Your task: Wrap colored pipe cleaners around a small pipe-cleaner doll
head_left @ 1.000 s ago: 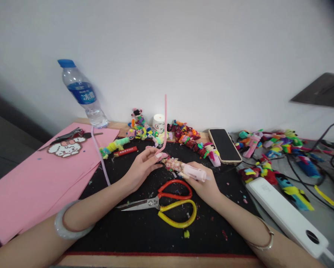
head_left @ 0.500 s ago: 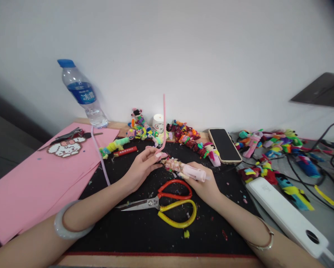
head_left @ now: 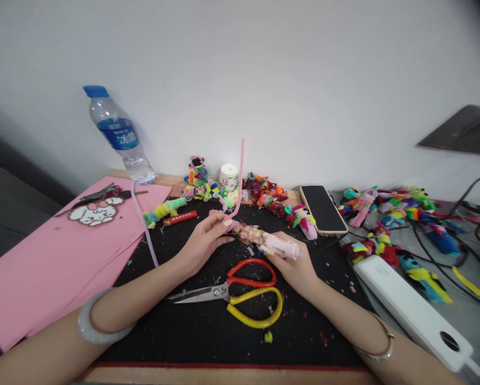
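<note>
My right hand [head_left: 292,266] is closed round a pale pink pen [head_left: 280,246], its clip end pointing right. Fuzzy pink and tan wrapping [head_left: 250,235] covers the pen's left part. At the pen's left end, my left hand [head_left: 207,238] pinches a pink pipe cleaner [head_left: 240,176] between thumb and fingers. The pipe cleaner bends there and its long free end stands upright. Just below both hands, scissors [head_left: 218,292] with one red and one yellow handle lie partly open on the black mat [head_left: 207,337]. My left fingers partly hide the pen's tip.
Pink sheets [head_left: 59,267] and a water bottle [head_left: 121,136] are on the left. Colourful pipe-cleaner figures [head_left: 277,206] line the back beside a white cup [head_left: 228,176] and a phone [head_left: 324,208]. At right are a white power bank [head_left: 412,313], more figures and black cables.
The upright end of the pink pipe cleaner has swung slightly to the right. The pen has turned a little in my right hand. My left hand is in nearly the same place.
</note>
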`<state>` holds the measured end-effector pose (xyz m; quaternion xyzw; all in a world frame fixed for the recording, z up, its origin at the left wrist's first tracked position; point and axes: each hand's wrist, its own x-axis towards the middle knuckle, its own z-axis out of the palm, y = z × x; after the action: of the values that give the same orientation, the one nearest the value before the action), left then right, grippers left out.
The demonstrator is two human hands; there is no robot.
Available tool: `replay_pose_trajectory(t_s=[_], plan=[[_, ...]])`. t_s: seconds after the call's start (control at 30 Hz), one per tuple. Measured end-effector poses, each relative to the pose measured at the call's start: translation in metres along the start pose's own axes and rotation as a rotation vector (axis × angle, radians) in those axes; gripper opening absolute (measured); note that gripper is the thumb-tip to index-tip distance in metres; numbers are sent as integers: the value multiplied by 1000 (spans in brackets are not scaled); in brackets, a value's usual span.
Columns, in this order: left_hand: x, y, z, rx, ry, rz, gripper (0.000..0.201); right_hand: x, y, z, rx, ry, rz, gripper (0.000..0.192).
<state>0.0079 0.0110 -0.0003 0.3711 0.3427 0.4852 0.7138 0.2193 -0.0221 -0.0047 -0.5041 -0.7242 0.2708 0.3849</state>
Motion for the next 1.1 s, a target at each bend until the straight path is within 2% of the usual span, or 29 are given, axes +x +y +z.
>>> replay_pose_trajectory(t_s=[0.47, 1.1], plan=[[-1, 0, 1, 11, 18, -25, 13, 2, -2, 1, 64, 19, 14, 6], [0, -1, -3, 27, -20, -42, 16, 4, -6, -1, 112, 28, 14, 3]])
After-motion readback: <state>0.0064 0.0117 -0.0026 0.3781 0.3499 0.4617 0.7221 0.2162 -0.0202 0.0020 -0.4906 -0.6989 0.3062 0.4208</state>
